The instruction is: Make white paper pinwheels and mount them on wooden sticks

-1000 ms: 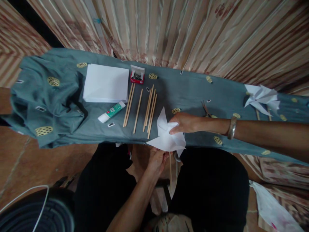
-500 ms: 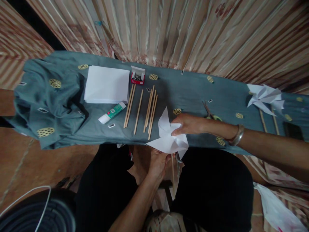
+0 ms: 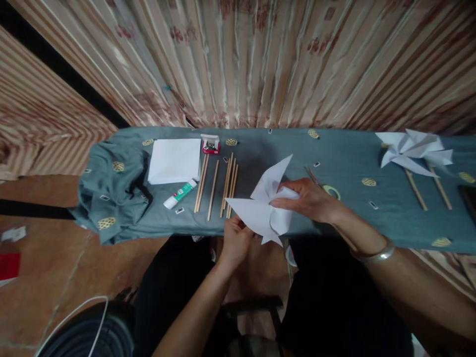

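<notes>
A white paper pinwheel (image 3: pixel 256 213) is held over the table's front edge, between my hands. My right hand (image 3: pixel 310 201) pinches its folded paper near the centre, thumb on top. Below and left of it, my left hand (image 3: pixel 238 243) is closed at the pinwheel's underside, its fingertips partly hidden by the paper. The pinwheel's stick cannot be seen from this angle. Just beyond my right hand lie scissors (image 3: pixel 330 190) with yellow-green handles, partly covered by that hand. Several loose wooden sticks (image 3: pixel 213 191) lie to the left of the pinwheel.
A stack of white paper (image 3: pixel 174 161), a small red box of metal pins (image 3: pixel 210 145) and a glue stick (image 3: pixel 180 193) lie on the left of the cloth-covered table (image 3: pixel 345 163). Pinwheels on sticks (image 3: pixel 412 151) rest at the right. A pleated curtain (image 3: pixel 238 64) hangs behind.
The pinwheel has turned and tilted, so its stick is out of sight. My right hand has shifted right with the paper, and the camera view has tipped upward.
</notes>
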{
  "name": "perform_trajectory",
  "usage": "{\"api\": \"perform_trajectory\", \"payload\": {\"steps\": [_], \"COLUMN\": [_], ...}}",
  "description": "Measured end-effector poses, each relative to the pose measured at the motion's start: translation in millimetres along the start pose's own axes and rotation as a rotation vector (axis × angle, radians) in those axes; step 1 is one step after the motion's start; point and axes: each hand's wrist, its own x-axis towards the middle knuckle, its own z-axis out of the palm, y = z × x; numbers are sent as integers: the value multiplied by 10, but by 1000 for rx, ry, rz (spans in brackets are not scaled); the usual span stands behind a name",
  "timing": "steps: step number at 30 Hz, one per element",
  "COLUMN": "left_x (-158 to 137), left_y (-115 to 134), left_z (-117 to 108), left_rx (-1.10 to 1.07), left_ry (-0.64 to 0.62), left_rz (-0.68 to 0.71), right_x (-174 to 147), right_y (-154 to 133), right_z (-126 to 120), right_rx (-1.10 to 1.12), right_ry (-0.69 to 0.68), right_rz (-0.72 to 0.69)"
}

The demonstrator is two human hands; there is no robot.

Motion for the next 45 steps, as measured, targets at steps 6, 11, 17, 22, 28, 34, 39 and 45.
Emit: {"api": "perform_trajectory", "payload": {"steps": [6,11,17,22,28,34,39,45], "left_x": [327,677,957,1025,825,697,699,705], "left_y": [130,192,221,281,367,311,226,151], "left_z": [22,-51,-68,-1,178,277,284,256], "left_rx": [254,500,925,806,-18,-8,-19,-8], "left_ry": [-100,-137,-107,-85,-135,-180,-122,-63], "left_rz": [204,303,435,449,13,-101,-114,-30], "right_x": [28,87,157,206,217,200,226,248], "right_y": [214,386,484,517,535,521,552,538], "right_z": [23,86,24,-13,-22,-11,5,56], "right_rx": [234,403,478,548,546,568,474,281], "right_ry": [198,306,314,320,327,284,302,374], "right_rz": [-26,11,55,81,76,63,35,-42]}}
